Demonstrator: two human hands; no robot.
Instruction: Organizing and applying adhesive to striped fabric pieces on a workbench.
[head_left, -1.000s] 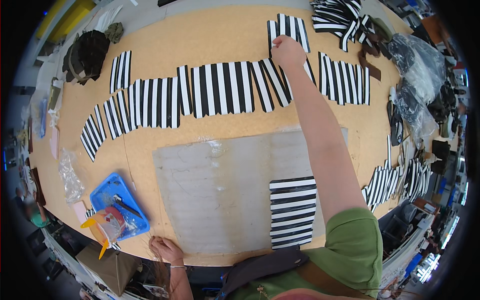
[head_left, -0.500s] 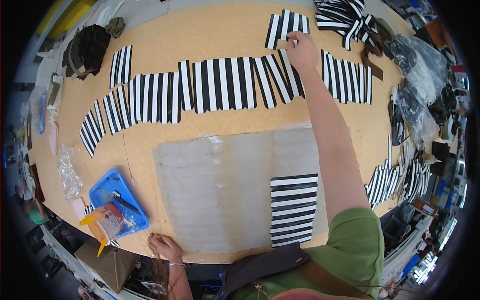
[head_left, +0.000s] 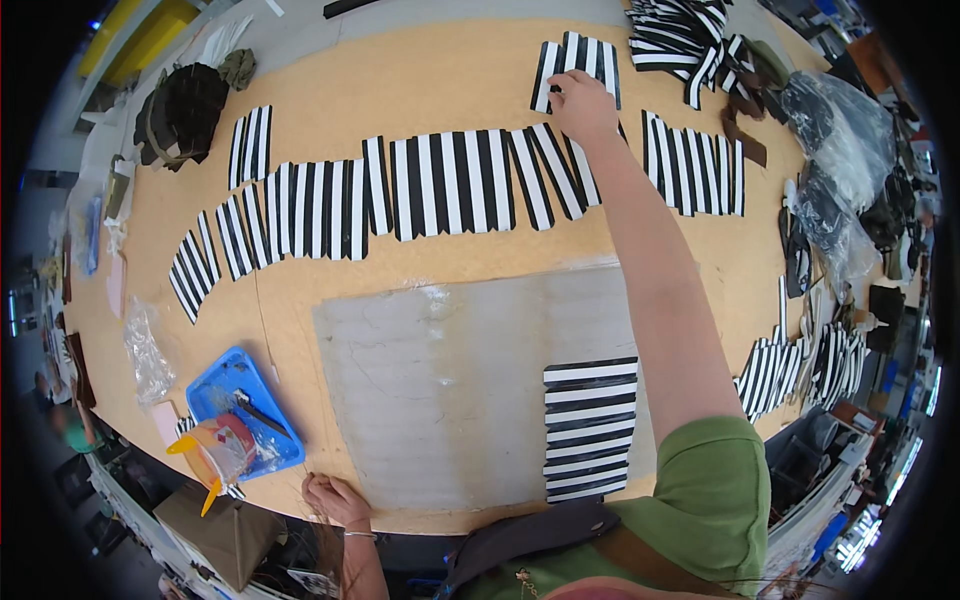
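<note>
My right hand [head_left: 585, 108] reaches across the table to a small far group of black-and-white striped strips [head_left: 592, 55]. Its thumb and fingers are bent together over the lower left of that group; what lies between the fingertips is hidden. Below and beside that hand runs a long row of similar striped strips [head_left: 452, 182], and another set [head_left: 690, 165] lies right of my forearm. At the table's near edge rests my left hand [head_left: 335, 500], fingers loosely curled, with nothing visible in them. A stack of striped strips [head_left: 590, 430] lies on the grey sheet [head_left: 430, 400] between my arms.
Left of the sheet, a blue tray [head_left: 225, 375] holds a brush [head_left: 260, 412] and an orange-and-clear container [head_left: 222, 448]. More striped strips pile at the far right [head_left: 675, 40] and near right [head_left: 770, 375]. Clear plastic [head_left: 840, 150] and dark fabric [head_left: 180, 110] line the sides.
My right hand has moved left over the far group of strips, toward its leftmost strip. The whole view has shifted slightly downward. My left hand stays at the table edge.
</note>
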